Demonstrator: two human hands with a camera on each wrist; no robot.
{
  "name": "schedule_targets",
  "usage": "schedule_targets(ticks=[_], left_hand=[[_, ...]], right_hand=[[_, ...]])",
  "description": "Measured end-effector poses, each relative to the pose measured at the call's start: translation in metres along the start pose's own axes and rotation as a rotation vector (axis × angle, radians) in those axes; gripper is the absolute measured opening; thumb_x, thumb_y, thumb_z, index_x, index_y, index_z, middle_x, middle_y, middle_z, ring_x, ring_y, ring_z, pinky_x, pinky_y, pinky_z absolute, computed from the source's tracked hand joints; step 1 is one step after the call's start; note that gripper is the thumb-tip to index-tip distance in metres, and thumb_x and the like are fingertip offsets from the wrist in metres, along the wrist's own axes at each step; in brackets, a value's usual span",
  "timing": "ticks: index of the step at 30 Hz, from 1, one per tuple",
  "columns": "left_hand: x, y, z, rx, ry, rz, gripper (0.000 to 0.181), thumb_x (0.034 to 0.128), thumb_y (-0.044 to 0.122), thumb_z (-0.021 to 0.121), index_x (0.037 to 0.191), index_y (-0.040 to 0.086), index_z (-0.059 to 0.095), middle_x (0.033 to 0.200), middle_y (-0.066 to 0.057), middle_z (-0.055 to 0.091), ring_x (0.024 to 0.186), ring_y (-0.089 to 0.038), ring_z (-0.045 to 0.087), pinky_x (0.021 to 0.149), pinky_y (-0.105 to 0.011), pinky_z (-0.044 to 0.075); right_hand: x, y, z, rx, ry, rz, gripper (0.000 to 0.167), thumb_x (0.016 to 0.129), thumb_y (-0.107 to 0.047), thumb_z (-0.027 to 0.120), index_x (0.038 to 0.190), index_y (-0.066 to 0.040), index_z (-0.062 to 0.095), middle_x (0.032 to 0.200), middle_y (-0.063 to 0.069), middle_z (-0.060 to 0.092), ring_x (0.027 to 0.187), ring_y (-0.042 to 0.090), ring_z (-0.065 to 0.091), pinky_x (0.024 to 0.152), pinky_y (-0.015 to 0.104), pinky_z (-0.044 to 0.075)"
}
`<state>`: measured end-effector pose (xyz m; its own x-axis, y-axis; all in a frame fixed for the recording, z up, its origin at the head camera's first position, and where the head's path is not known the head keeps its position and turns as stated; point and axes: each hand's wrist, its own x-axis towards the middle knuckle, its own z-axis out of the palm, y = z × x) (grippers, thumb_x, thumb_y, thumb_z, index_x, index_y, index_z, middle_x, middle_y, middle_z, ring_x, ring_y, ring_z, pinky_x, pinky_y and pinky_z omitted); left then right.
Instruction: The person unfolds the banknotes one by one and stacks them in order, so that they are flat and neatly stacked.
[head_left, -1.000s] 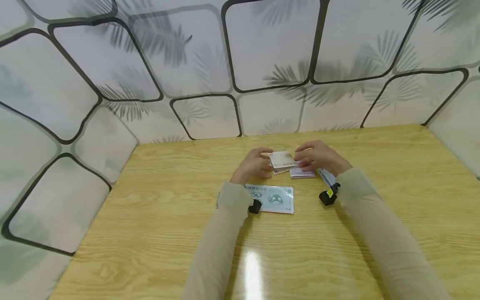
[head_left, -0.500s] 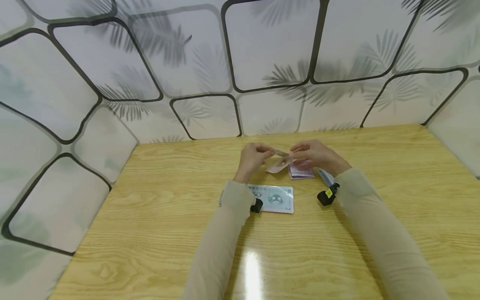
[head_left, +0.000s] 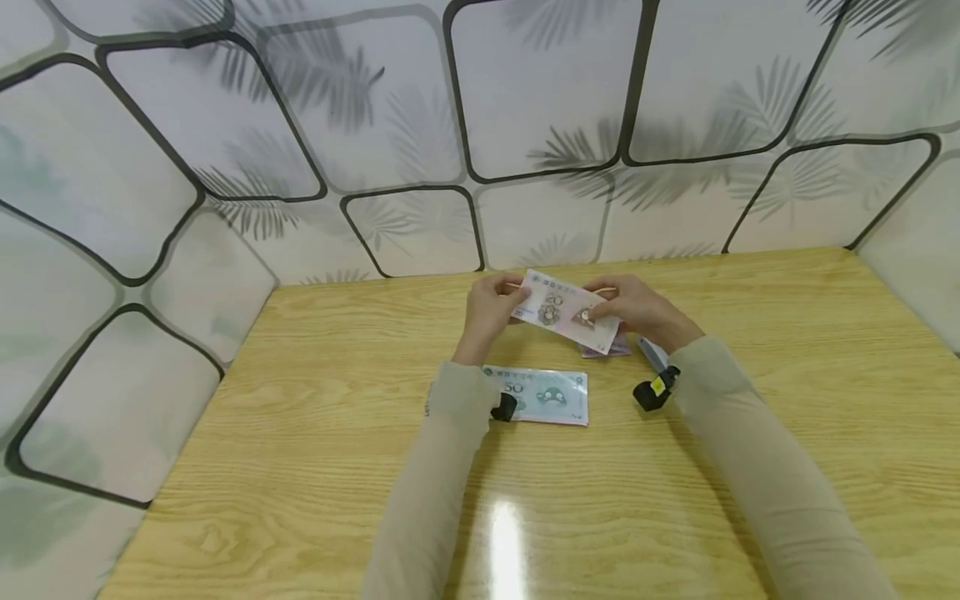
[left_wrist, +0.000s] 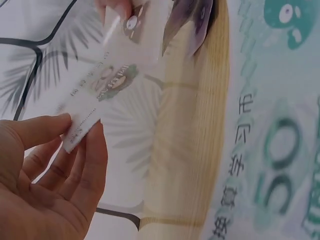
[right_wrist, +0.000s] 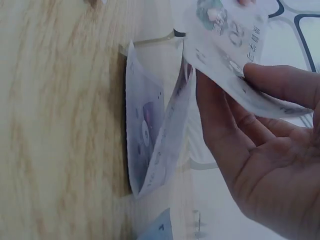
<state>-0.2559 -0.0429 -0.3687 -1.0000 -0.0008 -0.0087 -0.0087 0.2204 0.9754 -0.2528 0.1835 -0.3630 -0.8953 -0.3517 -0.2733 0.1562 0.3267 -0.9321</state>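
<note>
Carefully, thin note between two hands

The left hand (head_left: 491, 310) pinches one end of the pink 20 note (head_left: 561, 310) with its thumb and fingers. The right hand (head_left: 637, 307) pinches the other end, thumb in front. The note is up off the table (head_left: 300, 417) and bends a bit. If the hands pull too hard, it might rip; if a thumb slips, it might drop. Just below the right hand, a folded purple note (right_wrist: 150, 135) could get knocked by low fingers. Nearer the right sleeve (head_left: 757, 433), a blue note (head_left: 654, 353) might get dragged. Below the left hand, the green 50 note (head_left: 551, 396) lies flat; a bump could slide it.
</note>
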Motion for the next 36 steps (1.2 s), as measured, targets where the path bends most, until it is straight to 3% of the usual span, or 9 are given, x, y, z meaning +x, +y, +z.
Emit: schedule_targets(ticks=[5,10,13,16,21,24,28,36], left_hand=[[-0.001,-0.003,-0.012,-0.084,-0.004,-0.046,0.022,0.0968,-0.001,0.066,0.118,-0.006,0.067,0.095,-0.012,0.064,0.075,-0.018,0.064,0.078,-0.046,0.062],[-0.003,-0.005,-0.021,-0.155,-0.018,-0.089,0.023,0.0982,-0.002,0.063,0.121,-0.007,0.063,0.094,-0.010,0.061,0.079,-0.019,0.063,0.074,-0.039,0.063],[-0.005,-0.007,-0.025,-0.188,-0.027,-0.099,0.021,0.0984,-0.003,0.062,0.119,-0.007,0.063,0.091,-0.009,0.060,0.080,-0.019,0.063,0.070,-0.035,0.063],[-0.005,-0.008,-0.028,-0.220,-0.042,-0.105,0.020,0.0986,-0.004,0.061,0.119,-0.007,0.062,0.088,-0.007,0.060,0.080,-0.018,0.061,0.076,-0.042,0.063],[-0.007,-0.009,-0.031,-0.232,-0.056,-0.104,0.021,0.0979,-0.005,0.061,0.119,-0.006,0.061,0.083,-0.004,0.059,0.078,-0.015,0.059,0.085,-0.053,0.058],[-0.008,-0.009,-0.032,-0.230,-0.055,-0.104,0.021,0.0974,-0.006,0.062,0.118,-0.006,0.061,0.081,-0.003,0.059,0.077,-0.014,0.060,0.083,-0.051,0.060],[-0.010,-0.008,-0.034,-0.235,-0.059,-0.111,0.020,0.0976,-0.005,0.062,0.118,-0.005,0.061,0.082,-0.003,0.059,0.077,-0.014,0.059,0.075,-0.043,0.063],[-0.016,-0.010,-0.041,-0.212,-0.081,-0.079,0.021,0.0991,-0.005,0.059,0.118,-0.003,0.066,0.096,-0.011,0.068,0.085,-0.017,0.063,0.075,-0.035,0.063]], right_hand=[[-0.004,0.000,-0.004,0.027,0.052,0.005,0.056,0.099,0.002,0.056,0.152,0.007,0.036,0.126,0.023,0.051,0.080,0.016,0.059,0.067,0.029,0.057],[-0.006,0.001,-0.007,0.081,0.078,-0.001,0.054,0.100,0.002,0.056,0.150,0.007,0.036,0.120,0.016,0.056,0.082,0.015,0.059,0.072,0.030,0.059],[-0.007,0.001,-0.007,0.113,0.090,-0.003,0.054,0.101,0.001,0.055,0.150,0.008,0.032,0.122,0.015,0.051,0.090,0.015,0.058,0.074,0.029,0.060],[-0.008,0.001,-0.007,0.143,0.106,-0.004,0.052,0.102,0.000,0.055,0.149,0.007,0.032,0.124,0.015,0.047,0.095,0.015,0.056,0.076,0.029,0.060],[-0.009,0.002,-0.009,0.190,0.132,-0.025,0.031,0.103,-0.001,0.055,0.132,0.003,0.044,0.112,0.009,0.049,0.089,0.014,0.055,0.074,0.030,0.060],[-0.010,0.002,-0.009,0.210,0.131,-0.042,0.024,0.102,0.001,0.054,0.125,0.001,0.047,0.105,0.006,0.052,0.085,0.014,0.057,0.072,0.029,0.060],[-0.011,0.002,-0.009,0.217,0.126,-0.053,0.025,0.102,0.002,0.054,0.127,0.003,0.048,0.103,0.005,0.056,0.086,0.015,0.060,0.072,0.029,0.060],[-0.015,0.002,-0.008,0.230,0.147,-0.070,0.022,0.104,0.001,0.053,0.125,0.005,0.051,0.100,0.002,0.060,0.086,0.014,0.062,0.070,0.027,0.060]])
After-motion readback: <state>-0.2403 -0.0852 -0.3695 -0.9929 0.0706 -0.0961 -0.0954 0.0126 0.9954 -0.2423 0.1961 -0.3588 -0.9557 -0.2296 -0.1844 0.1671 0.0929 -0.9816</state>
